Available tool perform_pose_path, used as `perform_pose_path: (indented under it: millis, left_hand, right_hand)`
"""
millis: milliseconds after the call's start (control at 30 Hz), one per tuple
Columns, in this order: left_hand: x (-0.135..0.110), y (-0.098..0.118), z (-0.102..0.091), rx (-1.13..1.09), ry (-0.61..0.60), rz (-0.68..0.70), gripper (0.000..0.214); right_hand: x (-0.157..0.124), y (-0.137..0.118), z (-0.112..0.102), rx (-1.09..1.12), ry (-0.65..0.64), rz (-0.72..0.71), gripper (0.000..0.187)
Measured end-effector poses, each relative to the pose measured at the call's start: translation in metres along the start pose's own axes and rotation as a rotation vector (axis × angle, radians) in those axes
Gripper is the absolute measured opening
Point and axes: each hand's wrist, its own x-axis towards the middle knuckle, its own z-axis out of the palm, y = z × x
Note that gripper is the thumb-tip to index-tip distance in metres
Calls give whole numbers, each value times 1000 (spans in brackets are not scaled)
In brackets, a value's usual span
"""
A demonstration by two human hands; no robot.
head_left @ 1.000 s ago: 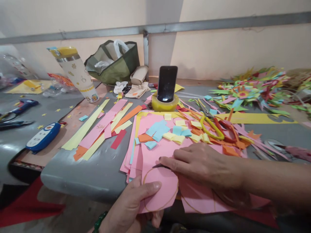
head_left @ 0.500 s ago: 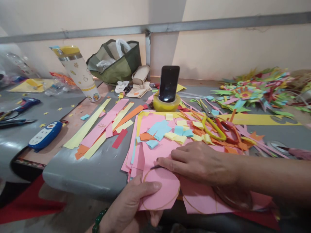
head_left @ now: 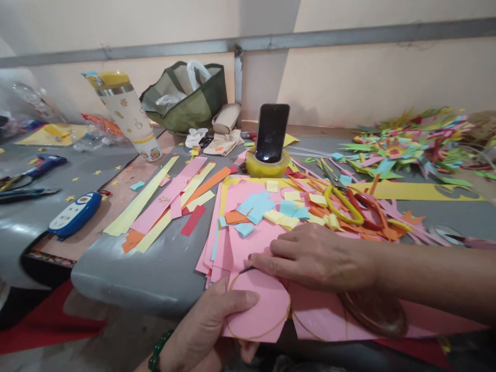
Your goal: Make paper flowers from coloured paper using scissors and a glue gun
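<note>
My left hand [head_left: 209, 325] pinches a piece of pink paper [head_left: 263, 305], thumb on top and fingers underneath. A curved brown line is drawn on this paper, and a cut runs along part of it. Over the pink sheets lies my right hand [head_left: 310, 258], fingers closed, index finger stretched toward the cut. From beneath that finger a dark scissors blade [head_left: 247, 269] pokes out at the curve; the rest of the scissors is hidden by the hand. Below my right wrist, a glossy brown rounded object [head_left: 377, 315] rests on another pink sheet with drawn curves [head_left: 318, 315].
Small paper pieces [head_left: 256, 206] and two scissors, yellow-handled [head_left: 343, 209] and red-handled [head_left: 368, 209], lie beyond my hands. A phone [head_left: 272, 133] leans on a yellow tape roll [head_left: 267, 166]. Left are paper strips [head_left: 166, 199], a tumbler [head_left: 129, 116] and a blue-white tool [head_left: 73, 214].
The view has shifted slightly. Both hands keep nearly the same place on the pink paper, and the blade tip still shows at the curve.
</note>
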Motion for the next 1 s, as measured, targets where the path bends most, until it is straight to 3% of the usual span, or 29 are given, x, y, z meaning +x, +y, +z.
perform_pose_path:
  millis: [1000]
  left_hand:
    - [-4,1,-4,27,-94,45,26]
  right_hand:
    - [13,3,0,31,-22,-69,32]
